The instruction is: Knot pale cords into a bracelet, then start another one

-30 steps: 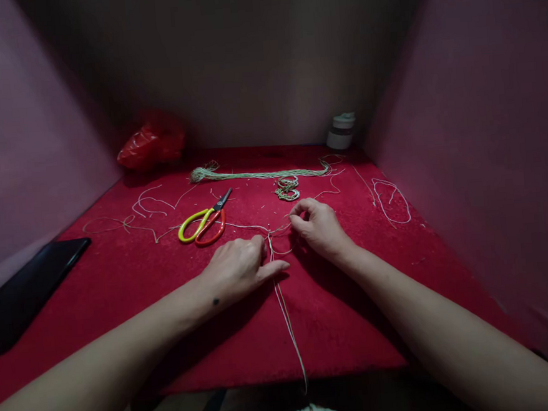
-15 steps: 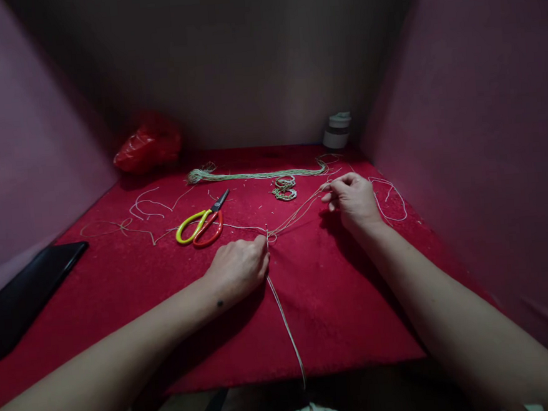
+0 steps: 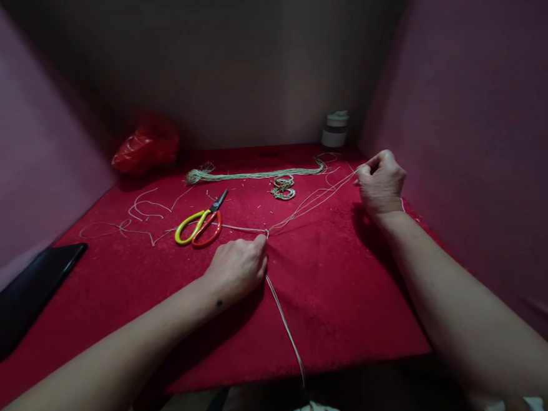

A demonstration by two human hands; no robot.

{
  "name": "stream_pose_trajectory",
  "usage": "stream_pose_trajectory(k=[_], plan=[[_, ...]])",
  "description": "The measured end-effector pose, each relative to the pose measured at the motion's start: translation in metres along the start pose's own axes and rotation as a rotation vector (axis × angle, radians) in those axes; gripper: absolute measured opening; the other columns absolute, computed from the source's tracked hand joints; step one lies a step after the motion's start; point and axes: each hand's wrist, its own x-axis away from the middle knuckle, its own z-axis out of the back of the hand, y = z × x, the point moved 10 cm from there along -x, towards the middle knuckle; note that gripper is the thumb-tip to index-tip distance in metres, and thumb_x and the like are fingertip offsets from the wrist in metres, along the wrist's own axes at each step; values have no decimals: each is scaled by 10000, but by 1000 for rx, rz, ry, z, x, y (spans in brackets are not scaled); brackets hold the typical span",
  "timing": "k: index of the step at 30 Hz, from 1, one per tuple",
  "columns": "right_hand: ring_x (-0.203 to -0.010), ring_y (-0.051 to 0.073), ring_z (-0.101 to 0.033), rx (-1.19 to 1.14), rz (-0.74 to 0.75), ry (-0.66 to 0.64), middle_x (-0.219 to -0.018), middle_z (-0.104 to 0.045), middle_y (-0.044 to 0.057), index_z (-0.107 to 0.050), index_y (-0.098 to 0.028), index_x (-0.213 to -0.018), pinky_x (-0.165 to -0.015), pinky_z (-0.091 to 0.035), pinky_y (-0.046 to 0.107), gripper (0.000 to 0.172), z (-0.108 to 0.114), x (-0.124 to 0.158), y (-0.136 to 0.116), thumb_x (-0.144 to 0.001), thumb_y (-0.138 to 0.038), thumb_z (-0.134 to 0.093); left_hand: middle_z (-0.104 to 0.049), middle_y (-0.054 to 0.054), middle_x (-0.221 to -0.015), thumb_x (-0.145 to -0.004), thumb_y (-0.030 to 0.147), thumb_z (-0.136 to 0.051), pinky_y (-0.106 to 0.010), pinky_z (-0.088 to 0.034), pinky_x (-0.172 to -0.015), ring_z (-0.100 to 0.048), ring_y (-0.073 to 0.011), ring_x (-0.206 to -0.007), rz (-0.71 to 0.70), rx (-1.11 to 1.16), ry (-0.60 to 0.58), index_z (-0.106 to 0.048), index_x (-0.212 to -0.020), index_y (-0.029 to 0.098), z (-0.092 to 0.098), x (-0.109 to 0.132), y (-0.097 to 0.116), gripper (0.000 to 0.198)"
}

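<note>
My left hand (image 3: pixel 240 263) is closed in a pinch on pale cords (image 3: pixel 282 314) just below a small knot (image 3: pixel 267 232). From under that hand the cords run down past the table's front edge toward my body. My right hand (image 3: pixel 382 182), raised at the right, pinches thin tan strands (image 3: pixel 318 198) that stretch from the knot. Another cord (image 3: pixel 242 228) leads left from the knot and passes under the scissors (image 3: pixel 204 225), which have one yellow and one red handle. My fingers hide part of the held cords.
Behind the hands lie a long bundle of pale green cords (image 3: pixel 257 175) and small braided loops (image 3: pixel 283 188). Loose thread (image 3: pixel 148 205) is scattered at left, near a black flat object (image 3: pixel 31 297). A red plastic bag (image 3: pixel 146 145) and a white container (image 3: pixel 335 130) stand at the back.
My right hand has moved right and slightly up, drawing the tan strands longer. The small loop at the knot has closed up. My left hand stays in place.
</note>
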Motion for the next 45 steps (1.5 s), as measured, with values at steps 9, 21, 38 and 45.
stream_pose_trajectory(k=[9, 21, 38, 45], plan=[[-358, 21, -323, -955, -732, -325, -533, -456, -36, -399, -170, -592, -298, -183, 150, 144, -50, 21, 40, -634, -34, -424, -658, -105, -766, -867, 272, -342, -314, -403, -568, -642, -268, -718, 2, 13, 1, -540, -944, 161, -1, -1, -1, 240], [-370, -38, -259, -1461, -749, -550, -491, -430, -93, -463, -129, -603, -367, -117, 101, 173, -23, 13, 1, -761, -80, -413, -656, -112, -755, -864, 275, -333, -322, -388, -563, -639, -277, -710, -2, 48, 17, -546, -930, 162, -2, -2, -3, 250], [-595, 105, -500, -231, 75, -836, -688, -587, 32, -631, -142, -742, -559, -390, 233, 62, -85, 91, -81, -694, -162, -597, -659, -81, -773, -855, 503, -410, -288, -387, -617, -622, -222, -728, 91, 234, 105, -565, -890, 158, 12, -12, -22, 380], [-744, 164, -543, 75, 288, -895, -809, -613, 87, -627, -142, -768, -674, -376, 266, 132, -110, 133, -100, -781, -132, -496, -678, -95, -835, -894, 330, -336, -309, -394, -597, -653, -270, -791, 133, 68, 162, -559, -903, 163, 9, -13, -18, 279]])
